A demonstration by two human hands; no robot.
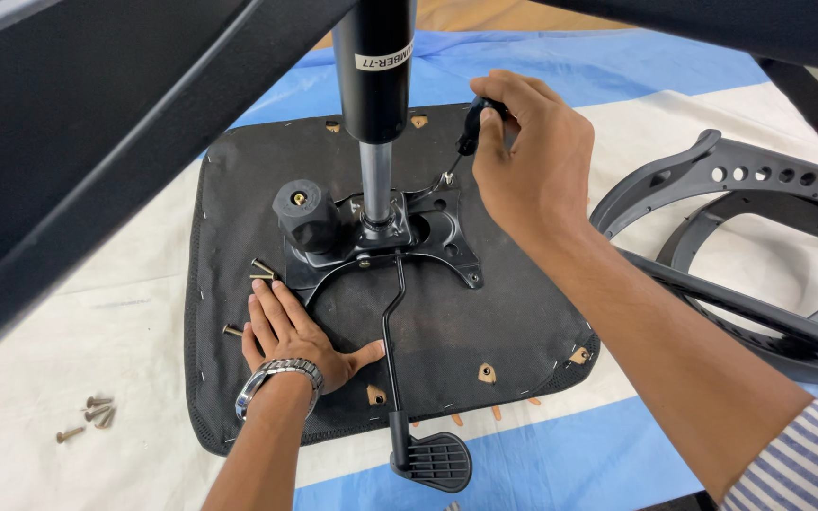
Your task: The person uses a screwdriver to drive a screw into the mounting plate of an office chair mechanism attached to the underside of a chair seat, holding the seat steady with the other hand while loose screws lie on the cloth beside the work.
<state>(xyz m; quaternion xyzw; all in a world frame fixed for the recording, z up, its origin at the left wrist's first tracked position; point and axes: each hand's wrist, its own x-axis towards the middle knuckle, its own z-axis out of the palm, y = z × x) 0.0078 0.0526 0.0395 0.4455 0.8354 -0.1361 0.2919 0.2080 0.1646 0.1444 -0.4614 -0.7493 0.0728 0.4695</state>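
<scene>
Now my right hand (523,151) grips a screwdriver (471,137), fingers clamped round its handle. My left hand (291,336) lies flat, fingers spread, on the seat underside (485,322).

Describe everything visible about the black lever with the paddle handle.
The lever is a thin black metal-looking rod that starts at the seat mechanism plate, bends downward across the upturned seat underside and ends in a ribbed black plastic paddle lying past the seat's edge on the cloth. The left hand's thumb lies against the rod.
</scene>
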